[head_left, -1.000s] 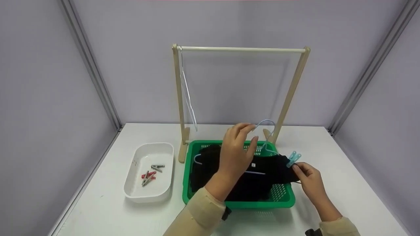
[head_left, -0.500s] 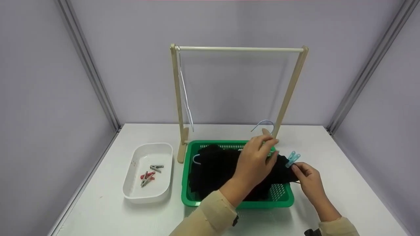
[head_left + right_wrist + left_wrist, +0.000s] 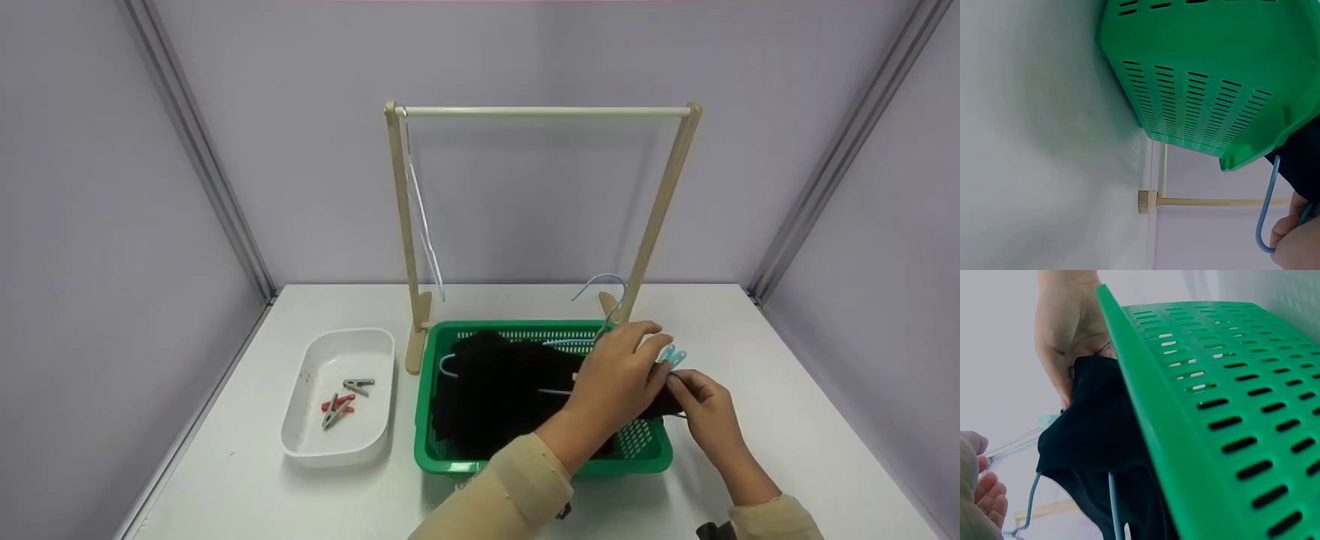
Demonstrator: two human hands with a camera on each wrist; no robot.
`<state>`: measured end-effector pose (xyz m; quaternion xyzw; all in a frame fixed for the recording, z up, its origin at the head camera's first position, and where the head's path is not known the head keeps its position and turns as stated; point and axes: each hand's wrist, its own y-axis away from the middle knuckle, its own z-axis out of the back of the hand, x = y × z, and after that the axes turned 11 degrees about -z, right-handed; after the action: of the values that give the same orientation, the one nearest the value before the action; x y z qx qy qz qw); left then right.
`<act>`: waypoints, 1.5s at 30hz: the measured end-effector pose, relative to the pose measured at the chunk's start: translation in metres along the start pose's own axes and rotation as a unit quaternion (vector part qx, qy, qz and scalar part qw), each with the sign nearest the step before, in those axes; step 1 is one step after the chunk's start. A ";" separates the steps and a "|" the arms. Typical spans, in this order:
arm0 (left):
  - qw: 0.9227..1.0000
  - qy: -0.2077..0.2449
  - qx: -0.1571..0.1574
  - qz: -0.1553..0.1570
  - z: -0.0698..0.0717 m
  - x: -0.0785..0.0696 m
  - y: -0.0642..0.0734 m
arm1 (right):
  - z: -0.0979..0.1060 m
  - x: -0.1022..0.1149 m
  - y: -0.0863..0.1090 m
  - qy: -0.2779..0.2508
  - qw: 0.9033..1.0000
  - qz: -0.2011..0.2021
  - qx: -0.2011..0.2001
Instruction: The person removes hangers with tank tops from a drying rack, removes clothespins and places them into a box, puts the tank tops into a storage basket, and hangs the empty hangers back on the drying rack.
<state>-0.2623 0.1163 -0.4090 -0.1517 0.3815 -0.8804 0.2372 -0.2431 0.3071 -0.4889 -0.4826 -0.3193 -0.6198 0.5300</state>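
My right hand (image 3: 712, 412) pinches the right end of a black garment (image 3: 1092, 427) together with the end of a light blue hanger (image 3: 1268, 211) at the basket's right rim. A light blue clothespin (image 3: 679, 356) sits on that corner of the cloth, just above the right fingertips. My left hand (image 3: 611, 379) is over the garment, its loosely bent fingers right beside the clothespin. In the left wrist view the left fingers (image 3: 991, 498) hold nothing. The hanger's hook rises behind my left hand. Much of the cloth is hidden behind that hand.
A green basket (image 3: 607, 467) holds more black cloth (image 3: 487, 405) and another blue hanger hook (image 3: 448, 366). To its left, a white tray (image 3: 292, 442) contains several grey and red clothespins (image 3: 337, 405). Behind stands a rack (image 3: 540, 112) with a thin hanger (image 3: 424, 217) at its left end.
My left hand has moved right and down from the hanger's hook, across the garment, to the clothespin. My right hand keeps its hold at the corner.
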 end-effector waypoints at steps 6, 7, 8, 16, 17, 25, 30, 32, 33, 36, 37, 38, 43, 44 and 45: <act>0.999 -0.030 0.027 0.000 -0.011 -0.002 -0.004 | 0.001 -0.004 -0.001 -0.006 1.000 0.017 0.002; 0.999 -0.036 0.031 0.000 -0.013 -0.003 -0.005 | 0.001 -0.005 -0.001 -0.002 1.000 0.018 0.002; 0.998 -0.042 0.037 0.000 -0.014 -0.004 -0.005 | 0.001 -0.004 -0.001 0.001 1.000 0.018 0.002; 0.989 -0.084 0.123 0.018 -0.023 -0.012 -0.014 | 0.001 -0.001 -0.001 0.016 1.000 0.006 -0.004; 0.987 -0.088 0.135 0.021 -0.024 -0.013 -0.015 | 0.001 -0.001 -0.001 0.017 1.000 0.005 -0.003; 0.972 -0.112 0.206 0.018 -0.029 -0.017 -0.013 | 0.000 -0.002 -0.001 0.001 1.000 0.010 0.002; 0.979 -0.099 0.179 0.027 -0.029 -0.019 -0.013 | -0.001 0.001 0.001 -0.010 1.000 0.013 0.009; 0.982 -0.094 0.160 0.027 -0.030 -0.020 -0.012 | -0.001 0.001 0.002 -0.016 1.000 0.016 0.012; 0.984 -0.092 0.151 0.027 -0.030 -0.020 -0.011 | -0.001 0.000 0.002 -0.019 1.000 0.018 0.013; 0.986 -0.083 0.140 0.024 -0.031 -0.021 -0.009 | -0.001 -0.001 0.002 -0.011 1.000 0.025 0.008; 0.987 -0.080 0.139 0.025 -0.032 -0.021 -0.009 | -0.001 -0.001 0.002 -0.009 1.000 0.028 0.007; 0.987 -0.075 0.139 0.025 -0.032 -0.021 -0.008 | -0.001 -0.002 0.002 -0.009 1.000 0.029 0.006; 0.988 -0.056 0.142 0.026 -0.032 -0.020 -0.007 | -0.002 -0.003 0.002 -0.011 1.000 0.028 0.006; 0.988 -0.051 0.141 0.026 -0.032 -0.020 -0.007 | -0.001 -0.004 0.002 -0.011 1.000 0.027 0.007; 0.989 -0.047 0.139 0.026 -0.032 -0.020 -0.006 | -0.001 -0.004 0.002 -0.010 1.000 0.026 0.007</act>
<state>-0.2619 0.1495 -0.4268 -0.1485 0.2480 -0.9102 0.2965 -0.2416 0.3066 -0.4932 -0.4931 -0.3158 -0.5988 0.5463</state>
